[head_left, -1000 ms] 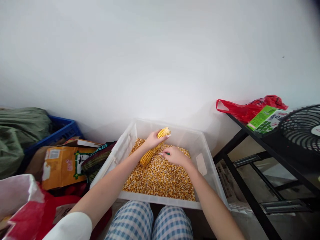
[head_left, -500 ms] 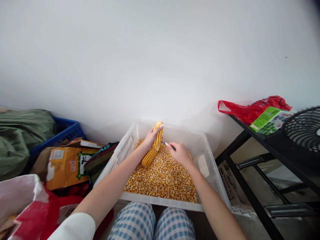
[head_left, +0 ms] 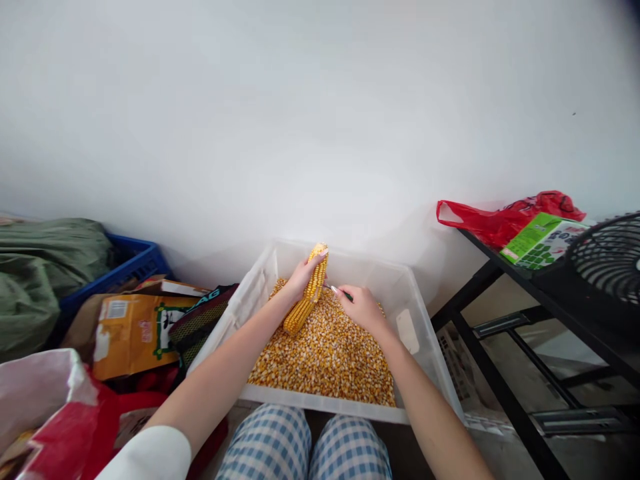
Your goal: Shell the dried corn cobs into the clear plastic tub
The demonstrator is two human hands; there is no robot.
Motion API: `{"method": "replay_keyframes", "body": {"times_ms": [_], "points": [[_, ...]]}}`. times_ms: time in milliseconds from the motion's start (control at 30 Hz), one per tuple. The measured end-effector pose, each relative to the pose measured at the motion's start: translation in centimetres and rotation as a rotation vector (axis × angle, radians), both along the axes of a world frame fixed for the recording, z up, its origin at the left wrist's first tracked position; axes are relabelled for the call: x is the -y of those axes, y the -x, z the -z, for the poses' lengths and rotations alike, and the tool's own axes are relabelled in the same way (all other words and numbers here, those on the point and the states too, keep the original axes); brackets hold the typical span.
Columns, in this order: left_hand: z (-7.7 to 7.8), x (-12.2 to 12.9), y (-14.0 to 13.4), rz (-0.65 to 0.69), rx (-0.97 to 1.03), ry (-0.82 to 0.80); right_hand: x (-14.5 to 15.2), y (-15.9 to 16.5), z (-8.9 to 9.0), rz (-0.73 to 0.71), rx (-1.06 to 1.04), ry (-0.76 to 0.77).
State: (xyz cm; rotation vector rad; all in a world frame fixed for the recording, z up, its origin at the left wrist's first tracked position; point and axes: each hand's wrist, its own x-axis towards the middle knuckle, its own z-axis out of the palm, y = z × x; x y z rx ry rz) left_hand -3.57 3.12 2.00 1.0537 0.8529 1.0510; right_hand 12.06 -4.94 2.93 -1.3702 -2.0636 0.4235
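My left hand [head_left: 302, 276] is closed around an upright, slightly tilted ear of corn [head_left: 316, 280], its yellow kernels facing me and its pale tip up. Just below, a second ear of corn [head_left: 298, 316] lies on loose corn kernels [head_left: 325, 357]; whether the two ears touch is unclear. My right hand [head_left: 361, 307] grips a thin metal tool with a dark green handle [head_left: 348, 296]. Its shaft points left toward the held ear, and the tip is hidden behind that ear. Both hands are over a translucent plastic bin [head_left: 350, 408] that contains the kernels.
A white wall [head_left: 320, 120] rises behind the bin. To the left are a blue crate [head_left: 145, 257], an orange cardboard box [head_left: 127, 337] and a red-and-white bag [head_left: 75, 413]. On the right, a black rack [head_left: 565, 287] bears a red plastic bag [head_left: 493, 223], a green-and-white box [head_left: 540, 241] and a fan [head_left: 610, 260].
The held ear and both hands have shifted very slightly to the right. Both grips look the same, and the lower ear stays on the kernels.
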Motion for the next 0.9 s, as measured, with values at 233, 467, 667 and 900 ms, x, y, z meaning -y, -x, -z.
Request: {"method": "replay_keyframes", "body": {"times_ms": [233, 467, 667, 900], "points": [[-0.18, 0.02, 0.04, 0.007, -0.017, 0.009, 0.01, 0.10, 0.14, 0.023, -0.002, -0.007], [-0.33, 0.27, -0.05, 0.020, -0.039, 0.013, -0.19, -0.20, 0.09, -0.031, -0.015, 0.017], [-0.12, 0.29, 0.18, 0.099, -0.094, -0.022, 0.10, -0.27, -0.12, -0.086, 0.009, 0.026], [-0.22, 0.52, 0.28, 0.045, -0.179, -0.069, 0.26, 0.37, 0.56, -0.057, 0.038, -0.029]]}}
